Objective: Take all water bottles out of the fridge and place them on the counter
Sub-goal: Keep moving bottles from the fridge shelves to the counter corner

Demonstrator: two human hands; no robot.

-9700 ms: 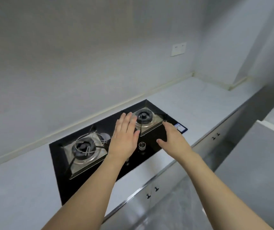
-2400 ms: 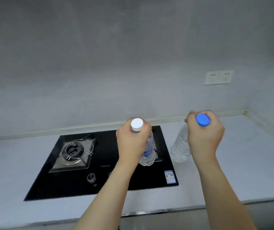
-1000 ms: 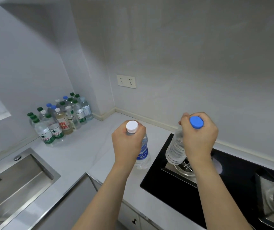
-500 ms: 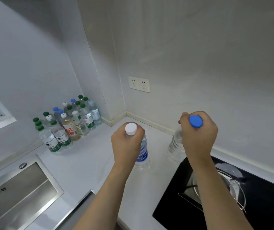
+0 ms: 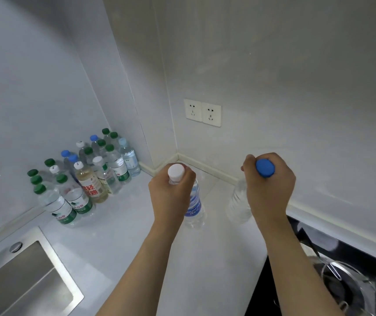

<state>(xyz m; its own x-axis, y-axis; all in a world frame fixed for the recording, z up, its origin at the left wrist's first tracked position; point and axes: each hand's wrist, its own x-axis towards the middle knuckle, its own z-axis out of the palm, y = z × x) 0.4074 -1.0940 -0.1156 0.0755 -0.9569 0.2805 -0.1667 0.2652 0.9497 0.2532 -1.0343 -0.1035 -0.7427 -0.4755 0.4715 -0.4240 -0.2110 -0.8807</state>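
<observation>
I am gripping a white-capped bottle [image 5: 193,201] by its neck with my left hand [image 5: 171,192], fingers curled tight just under the cap, its blue label showing below my knuckles. My right hand [image 5: 270,190] is wrapping round the neck of a blue-capped bottle [image 5: 238,204] in the same way. Both bottles are hanging upright over the pale counter [image 5: 118,236]; whether their bases are touching it I cannot tell. A cluster of bottles [image 5: 86,176] is standing in the far left corner of the counter. The sink [image 5: 23,281] is lying at lower left, the black hob [image 5: 341,281] at lower right, and a double socket [image 5: 202,112] is sitting on the wall ahead
</observation>
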